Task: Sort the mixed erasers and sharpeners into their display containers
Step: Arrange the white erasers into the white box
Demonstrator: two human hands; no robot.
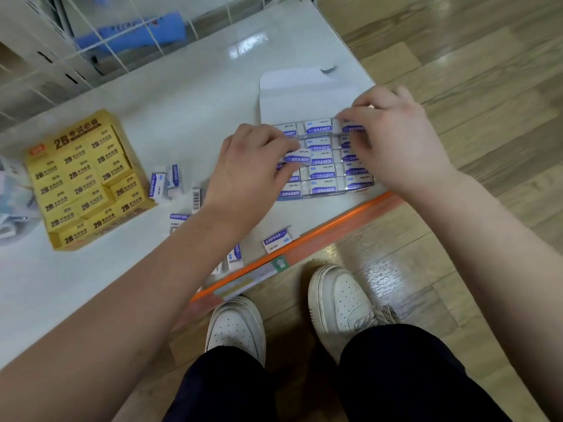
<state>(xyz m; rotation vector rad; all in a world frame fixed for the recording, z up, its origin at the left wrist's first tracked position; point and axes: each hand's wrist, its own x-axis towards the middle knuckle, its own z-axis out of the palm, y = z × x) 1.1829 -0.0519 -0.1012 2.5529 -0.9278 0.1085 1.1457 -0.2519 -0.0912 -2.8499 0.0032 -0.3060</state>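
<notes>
The left hand (256, 166) pinches a white-and-purple wrapped eraser (298, 156) above the white cardboard display box (289, 95); the right hand (396, 141) pinches a second wrapped eraser (352, 128) at its far-right corner.

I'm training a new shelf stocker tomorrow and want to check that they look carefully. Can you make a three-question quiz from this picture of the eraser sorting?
1. True or false: the left hand pinches a blue-and-white eraser over the white display box.
2. Pick one: the yellow box of 2B erasers stands A) left of the white display box, B) on the floor, C) inside the white display box.
3. Fill in: loose erasers lie on the white surface near its ____ front edge.

Key: 1 true; 2 A; 3 orange.
</notes>
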